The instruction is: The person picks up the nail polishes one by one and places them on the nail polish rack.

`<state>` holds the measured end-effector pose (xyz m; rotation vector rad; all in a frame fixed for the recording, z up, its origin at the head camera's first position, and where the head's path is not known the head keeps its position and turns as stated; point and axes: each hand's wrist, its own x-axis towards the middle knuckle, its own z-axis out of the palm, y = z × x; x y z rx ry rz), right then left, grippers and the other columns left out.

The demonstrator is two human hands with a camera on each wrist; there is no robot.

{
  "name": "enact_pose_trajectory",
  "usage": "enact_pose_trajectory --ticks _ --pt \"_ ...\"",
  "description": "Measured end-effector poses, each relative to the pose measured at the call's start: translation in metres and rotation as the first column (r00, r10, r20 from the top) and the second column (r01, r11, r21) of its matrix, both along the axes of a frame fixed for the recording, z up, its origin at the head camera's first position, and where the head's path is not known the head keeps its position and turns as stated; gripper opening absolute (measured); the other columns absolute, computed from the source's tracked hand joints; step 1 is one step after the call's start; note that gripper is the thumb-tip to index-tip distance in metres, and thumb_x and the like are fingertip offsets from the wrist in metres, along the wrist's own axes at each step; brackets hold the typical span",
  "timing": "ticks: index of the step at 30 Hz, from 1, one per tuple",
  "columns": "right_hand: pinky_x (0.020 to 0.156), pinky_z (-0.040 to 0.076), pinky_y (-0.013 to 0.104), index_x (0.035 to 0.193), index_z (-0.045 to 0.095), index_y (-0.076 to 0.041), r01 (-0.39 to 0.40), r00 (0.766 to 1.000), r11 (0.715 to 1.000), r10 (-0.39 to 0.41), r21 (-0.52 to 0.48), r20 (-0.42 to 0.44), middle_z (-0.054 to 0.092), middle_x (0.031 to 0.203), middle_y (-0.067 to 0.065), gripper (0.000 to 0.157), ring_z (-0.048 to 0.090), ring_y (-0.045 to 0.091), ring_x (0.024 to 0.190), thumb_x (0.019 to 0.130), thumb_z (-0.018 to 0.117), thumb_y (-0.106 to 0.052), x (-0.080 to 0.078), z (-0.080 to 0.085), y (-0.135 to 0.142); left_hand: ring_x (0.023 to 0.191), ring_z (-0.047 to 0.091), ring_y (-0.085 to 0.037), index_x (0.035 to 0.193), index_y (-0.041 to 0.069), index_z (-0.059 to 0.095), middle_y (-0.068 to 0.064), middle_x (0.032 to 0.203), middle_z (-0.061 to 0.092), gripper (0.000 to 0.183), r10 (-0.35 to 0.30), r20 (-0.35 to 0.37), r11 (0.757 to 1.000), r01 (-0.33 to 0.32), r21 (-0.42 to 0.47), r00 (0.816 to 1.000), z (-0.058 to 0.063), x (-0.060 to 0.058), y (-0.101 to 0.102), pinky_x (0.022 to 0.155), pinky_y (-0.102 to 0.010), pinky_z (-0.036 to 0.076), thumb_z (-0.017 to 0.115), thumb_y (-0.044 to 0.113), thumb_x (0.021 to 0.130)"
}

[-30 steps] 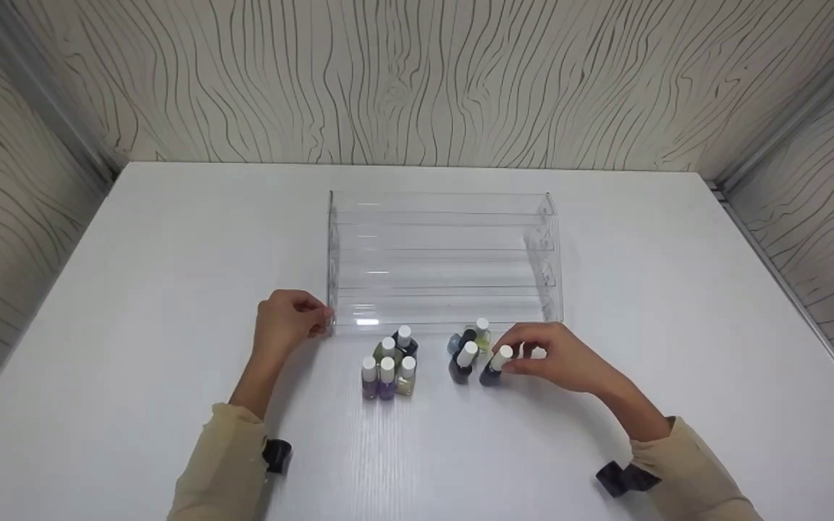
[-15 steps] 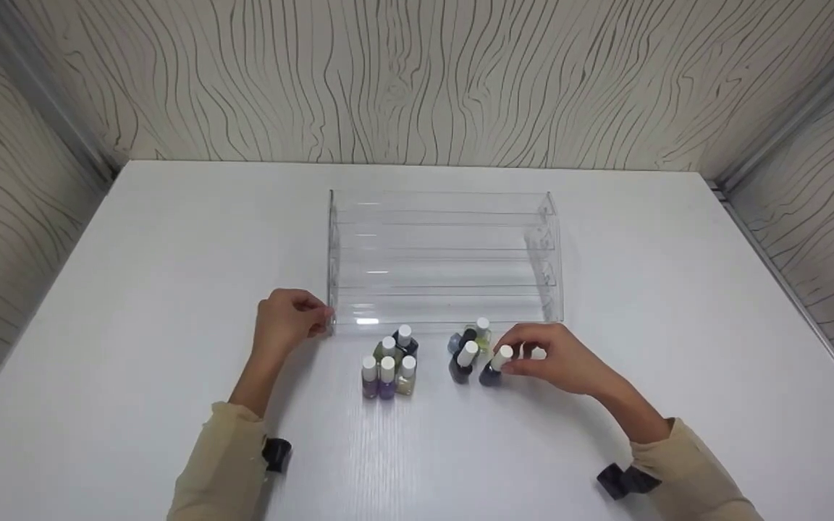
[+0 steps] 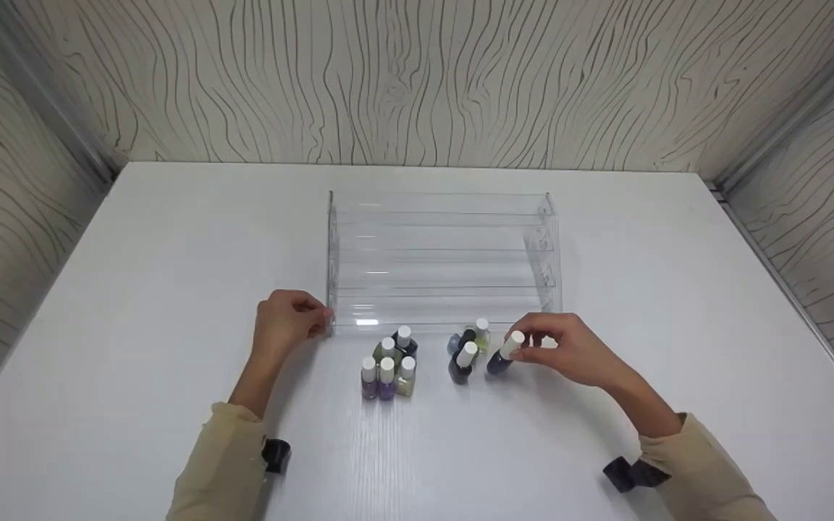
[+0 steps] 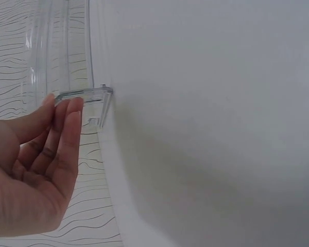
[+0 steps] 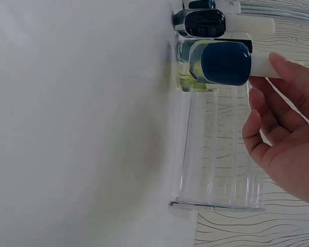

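Note:
My right hand (image 3: 565,347) pinches the white cap of a dark blue nail polish bottle (image 3: 499,362), which tilts with its cap to the right. In the right wrist view that nail polish bottle (image 5: 225,63) shows dark blue through clear glass, off the table. My left hand (image 3: 288,322) pinches the front left edge of a clear acrylic tiered rack (image 3: 446,275); in the left wrist view thumb and fingers meet on the rack's corner (image 4: 85,94). Just left of the right hand stand a black nail polish bottle (image 3: 461,370), a yellow-green one (image 3: 483,339) and a light blue one (image 3: 454,344).
Another cluster of white-capped nail polish bottles stands before the rack's left half, with purple (image 3: 386,389), green (image 3: 384,352), pale (image 3: 405,383) and dark (image 3: 407,343) ones. A white table (image 3: 171,253) lies under everything, and a wood-grain patterned wall (image 3: 402,79) rises behind it.
My right hand has lifted the dark blue nail polish bottle slightly and carried it a little to the right and back, tilting it more. The left hand and the rack have stayed put.

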<state>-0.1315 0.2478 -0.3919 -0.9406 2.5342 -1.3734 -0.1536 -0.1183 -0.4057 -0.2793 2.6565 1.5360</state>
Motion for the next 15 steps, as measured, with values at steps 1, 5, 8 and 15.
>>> enact_pose_trajectory --ticks 1,5,8,15 --pt "0.060 0.042 0.021 0.090 0.066 -0.002 0.008 1.000 1.000 -0.008 0.004 0.010 0.062 0.080 0.008 0.016 0.050 0.006 0.070 0.076 0.069 0.004 -0.001 0.004 0.001 0.057 0.061 -0.016 0.077 -0.005 0.067 -0.010 0.067 0.065 0.006 -0.001 0.000 1.000 0.001 0.002 1.000 0.000 0.000 0.000 0.053 -0.023 0.050 0.068 0.001 0.079" --pt "0.061 0.042 0.021 0.091 0.067 -0.005 0.052 0.998 0.998 -0.053 0.036 0.032 0.062 0.080 0.003 0.014 0.051 0.008 0.071 0.078 0.069 -0.002 -0.006 0.022 0.006 0.057 0.061 -0.016 0.078 -0.005 0.067 -0.010 0.067 0.065 0.005 -0.001 -0.004 1.000 0.001 -0.002 1.000 0.001 0.001 0.000 0.053 -0.023 0.050 0.067 0.000 0.079" --pt "0.061 0.042 0.022 0.091 0.067 -0.005 0.096 0.994 0.993 -0.098 0.063 0.040 0.061 0.080 0.001 0.013 0.051 0.010 0.070 0.079 0.070 -0.006 -0.013 0.035 0.007 0.058 0.061 -0.016 0.078 -0.004 0.067 -0.010 0.067 0.065 0.005 0.001 -0.005 1.000 -0.001 -0.006 1.000 0.001 0.001 0.001 0.054 -0.023 0.050 0.067 0.001 0.079" --pt "0.061 0.043 0.023 0.092 0.067 -0.003 0.176 0.983 0.977 -0.182 0.119 0.040 0.061 0.080 0.002 0.015 0.053 0.016 0.072 0.079 0.070 -0.009 -0.036 0.056 0.004 0.058 0.060 -0.016 0.078 -0.004 0.067 -0.009 0.066 0.064 0.006 -0.005 0.004 1.000 0.005 -0.013 1.000 0.002 0.001 0.002 0.054 -0.024 0.051 0.067 0.002 0.080"
